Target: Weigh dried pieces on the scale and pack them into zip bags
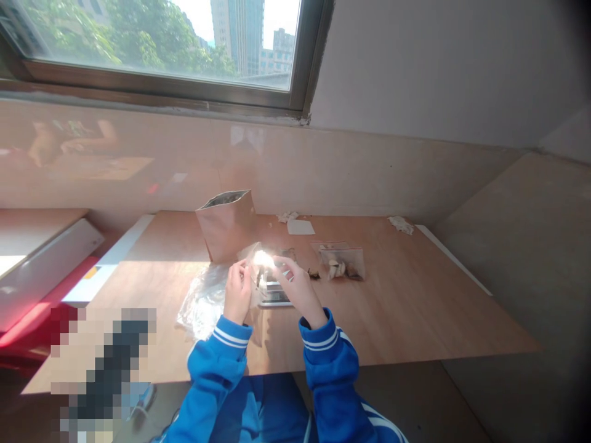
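Note:
My left hand (237,290) is closed on the edge of a small clear plastic bag (255,271), which shines with bright glare. My right hand (302,291) pinches the other side of this bag, its fingertips partly lost in the glare. Under the hands lies a small digital scale (276,296), largely covered by them. To the left of my left hand spreads a crumpled clear plastic sheet or bag (203,301). Right of my right hand are a small dark dried piece (314,274) and filled zip bags (344,264) with pale and dark pieces inside.
An open brown paper bag (226,226) stands upright behind the hands. A white card (300,227) and crumpled tissues (401,224) lie along the back of the wooden table (415,307), by the wall. A blurred-out patch covers the lower left.

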The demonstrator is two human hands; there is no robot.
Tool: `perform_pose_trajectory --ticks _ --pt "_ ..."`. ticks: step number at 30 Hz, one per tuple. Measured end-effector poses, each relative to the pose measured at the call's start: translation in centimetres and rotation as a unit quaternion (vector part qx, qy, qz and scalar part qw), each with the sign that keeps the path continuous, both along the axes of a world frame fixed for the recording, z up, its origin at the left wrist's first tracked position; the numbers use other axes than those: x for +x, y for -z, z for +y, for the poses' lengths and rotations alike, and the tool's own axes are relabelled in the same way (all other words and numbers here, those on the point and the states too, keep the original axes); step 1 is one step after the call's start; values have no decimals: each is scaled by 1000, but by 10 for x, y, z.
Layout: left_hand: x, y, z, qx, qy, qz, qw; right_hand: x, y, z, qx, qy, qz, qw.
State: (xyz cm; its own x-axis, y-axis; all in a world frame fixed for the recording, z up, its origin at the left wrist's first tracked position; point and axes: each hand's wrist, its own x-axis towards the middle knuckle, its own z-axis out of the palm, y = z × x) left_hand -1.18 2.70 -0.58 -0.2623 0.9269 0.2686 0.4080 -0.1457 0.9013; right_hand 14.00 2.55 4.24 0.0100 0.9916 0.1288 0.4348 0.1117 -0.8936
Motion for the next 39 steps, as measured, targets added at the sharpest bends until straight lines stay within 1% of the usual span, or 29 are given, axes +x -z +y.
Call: perform_pose_trajectory --ticks 3,5,7,10,13,16,18,20,22,24,25,26,28,31,33,35,36,37,39 --pt "-1 0 -1 -12 -1 -41 999 5 23 9 61 20 -33 997" --pt "0 -4 -3 -9 -10 -66 998 5 42 14 109 -3 -94 990" --pt "2 -10 -6 -1 -14 -75 997 1 60 17 141 -35 -171 974" --pt "3 -19 -10 12 0 -70 997 -8 80 18 151 -55 -256 953" --pt "3 -25 -12 17 -4 -70 997 -13 89 18 137 -52 -291 945" --pt "1 -25 -12 -5 -8 -66 998 -10 89 19 128 -45 -284 949" --pt "1 -24 -12 -12 -13 -71 997 -7 83 19 130 -34 -245 960" --pt "2 -22 -13 -13 -10 -76 997 -5 71 17 133 -6 -162 978" --pt "4 -20 -12 -14 -2 -73 997 -6 54 14 125 32 -38 991" --pt "6 -17 -12 -20 -1 -61 998 -9 36 13 109 49 89 989" --pt "7 -16 -11 -25 -1 -53 998 -12 28 13 97 44 140 984" --pt "8 -15 -11 -30 -2 -45 999 -15 22 14 86 33 177 980" --pt "10 -12 -9 -42 -7 -39 998 -20 14 15 63 2 209 976" --pt "9 -9 -8 -48 -20 -48 998 -25 10 17 17 -51 187 981" --pt "8 -8 -8 -47 -26 -56 997 -24 11 18 23 -53 139 989" --pt "6 -8 -8 -50 -32 -58 997 -20 15 21 80 -17 72 994" --pt "5 -8 -8 -53 -36 -58 996 -18 19 24 116 -2 35 993" --pt "5 -8 -8 -54 -40 -59 996 -16 25 28 148 -1 -5 989" --pt "4 -7 -8 -52 -43 -65 996 -15 41 37 186 -51 -85 977"
